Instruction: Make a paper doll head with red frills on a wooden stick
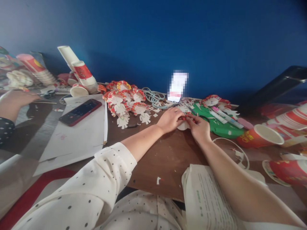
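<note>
Both of my hands meet over the brown table, fingers closed on a small red and white paper piece [183, 125]. It looks like part of a cut paper cup, with a white round part hanging below the fingers. My left hand [170, 119] pinches it from the left, and my right hand [199, 126] grips its right side. The fingers hide most of it. Left of my hands lies a pile of red and white paper cutouts [124, 102] with fringed ends. White paper scraps [185, 104] lie just behind my hands.
A lit phone [177, 87] stands against the blue wall. Right are a green sheet [219, 124] with markers, tipped paper cups [260, 135] and a folded printed sheet [206, 195]. Left are a phone [80, 111] on white board, stacked cups [83, 75] and another person's hand [19, 99].
</note>
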Motion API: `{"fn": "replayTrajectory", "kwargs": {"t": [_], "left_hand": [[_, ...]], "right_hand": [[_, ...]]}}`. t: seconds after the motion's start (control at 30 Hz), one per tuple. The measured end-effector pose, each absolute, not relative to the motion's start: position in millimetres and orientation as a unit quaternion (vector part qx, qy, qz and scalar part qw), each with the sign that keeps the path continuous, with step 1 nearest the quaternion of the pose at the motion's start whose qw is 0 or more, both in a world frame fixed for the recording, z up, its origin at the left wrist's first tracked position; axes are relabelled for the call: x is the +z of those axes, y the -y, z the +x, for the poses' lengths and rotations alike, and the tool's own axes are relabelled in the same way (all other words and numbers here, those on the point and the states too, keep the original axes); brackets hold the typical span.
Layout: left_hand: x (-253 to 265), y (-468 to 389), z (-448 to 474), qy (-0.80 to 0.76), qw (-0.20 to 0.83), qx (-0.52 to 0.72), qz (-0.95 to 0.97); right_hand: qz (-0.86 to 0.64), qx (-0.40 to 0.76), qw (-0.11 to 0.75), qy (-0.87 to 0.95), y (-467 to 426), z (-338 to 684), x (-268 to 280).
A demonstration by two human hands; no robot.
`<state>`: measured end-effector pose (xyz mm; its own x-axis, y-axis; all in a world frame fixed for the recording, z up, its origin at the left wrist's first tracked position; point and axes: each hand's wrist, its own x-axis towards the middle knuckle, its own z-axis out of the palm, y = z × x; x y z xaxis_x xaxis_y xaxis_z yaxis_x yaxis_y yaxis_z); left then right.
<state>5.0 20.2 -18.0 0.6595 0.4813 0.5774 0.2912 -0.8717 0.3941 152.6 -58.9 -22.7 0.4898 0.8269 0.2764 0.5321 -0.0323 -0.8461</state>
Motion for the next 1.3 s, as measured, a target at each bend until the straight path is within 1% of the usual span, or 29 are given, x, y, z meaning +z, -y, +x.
{"fn": "replayTrajectory", "kwargs": {"t": [0.13,0.47,0.73,0.97,1.13,1.3], "left_hand": [[-18,-21,4,-0.205,0.12,0.346,0.908],[-17,-20,4,-0.236,0.123,0.329,0.906],[-18,-21,2,-0.267,0.15,0.321,0.896],[-20,-27,2,-0.204,0.172,0.329,0.906],[-21,-31,4,-0.185,0.156,0.341,0.908],[-22,-30,4,-0.167,0.151,0.32,0.92]], "right_hand": [[-0.699,0.167,0.508,0.475,58,154,-25],[-0.686,0.21,0.52,0.462,58,151,-24],[-0.677,0.19,0.48,0.524,59,153,-23],[-0.683,0.201,0.489,0.504,59,152,-25],[-0.692,0.197,0.469,0.512,61,150,-20],[-0.692,0.189,0.471,0.513,60,151,-22]]}}
